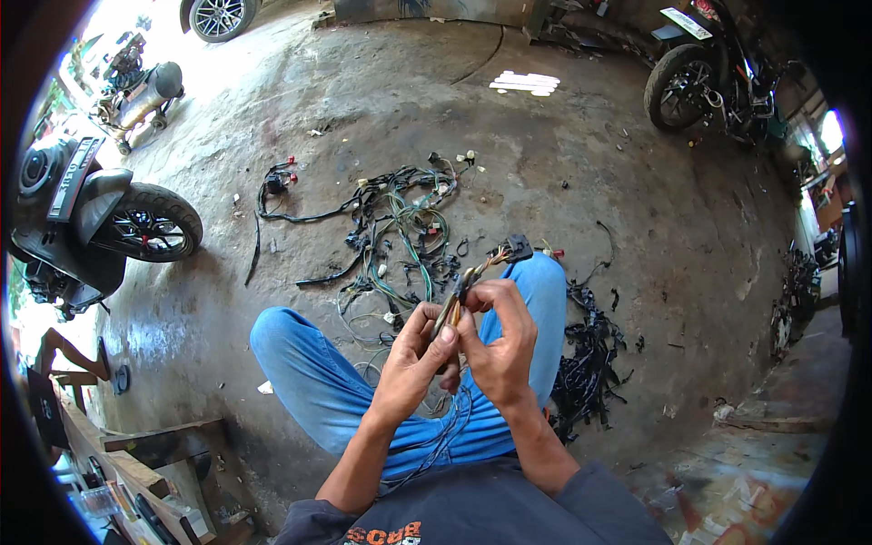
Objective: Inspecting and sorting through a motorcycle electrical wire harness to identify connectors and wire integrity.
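Both my hands pinch a wiring harness point(493, 262) above my lap, close together. My left hand point(411, 363) is closed around its bundled wires, the thumb pressed along them. My right hand point(498, 341) grips the same bundle just beside it, thumb and fingers together. Orange, yellow and dark wires show, and a black connector point(519, 248) sits at the far end near my right knee. Thin dark wires point(445, 427) hang down across my jeans. On the floor ahead lies a tangled harness point(400, 213) with green and black wires and several white and red plugs.
A heap of black tape scraps point(586, 372) lies right of my right leg. Motorcycles stand at the left point(150, 222) and far right point(686, 86). An air compressor point(150, 95) is at the far left. A wooden bench point(136, 472) stands near left.
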Demonstrator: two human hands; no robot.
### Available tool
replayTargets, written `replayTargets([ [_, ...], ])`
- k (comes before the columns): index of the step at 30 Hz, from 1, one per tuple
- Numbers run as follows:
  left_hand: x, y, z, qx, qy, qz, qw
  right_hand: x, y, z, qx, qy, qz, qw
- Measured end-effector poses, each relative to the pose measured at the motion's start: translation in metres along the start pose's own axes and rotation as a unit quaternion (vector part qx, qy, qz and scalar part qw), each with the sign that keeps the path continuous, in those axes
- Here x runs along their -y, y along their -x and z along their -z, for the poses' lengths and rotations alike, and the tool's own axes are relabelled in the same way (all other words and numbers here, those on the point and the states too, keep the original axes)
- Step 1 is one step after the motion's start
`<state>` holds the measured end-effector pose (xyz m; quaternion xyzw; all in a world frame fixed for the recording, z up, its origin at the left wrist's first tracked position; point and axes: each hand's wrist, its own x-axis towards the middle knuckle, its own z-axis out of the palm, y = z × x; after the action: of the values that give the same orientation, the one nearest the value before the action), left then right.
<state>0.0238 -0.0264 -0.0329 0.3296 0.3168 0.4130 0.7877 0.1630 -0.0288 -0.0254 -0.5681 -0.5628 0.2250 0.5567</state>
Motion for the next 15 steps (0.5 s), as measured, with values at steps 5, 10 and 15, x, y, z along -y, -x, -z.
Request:
replayTargets([
  [5,0.0,0.001,0.003,-0.035,-0.07,-0.044,0.996,0.01,0.002,0.005,0.052,0.013,0.058,0.997],
  [10,0.0,0.005,0.008,0.012,0.092,-0.027,0.995,0.005,0.01,0.001,0.058,-0.241,-0.118,0.961],
  [15,-0.002,0.004,0.007,0.051,0.26,0.107,0.958,0.012,0.011,-0.001,0.061,-0.374,-0.203,0.903],
])
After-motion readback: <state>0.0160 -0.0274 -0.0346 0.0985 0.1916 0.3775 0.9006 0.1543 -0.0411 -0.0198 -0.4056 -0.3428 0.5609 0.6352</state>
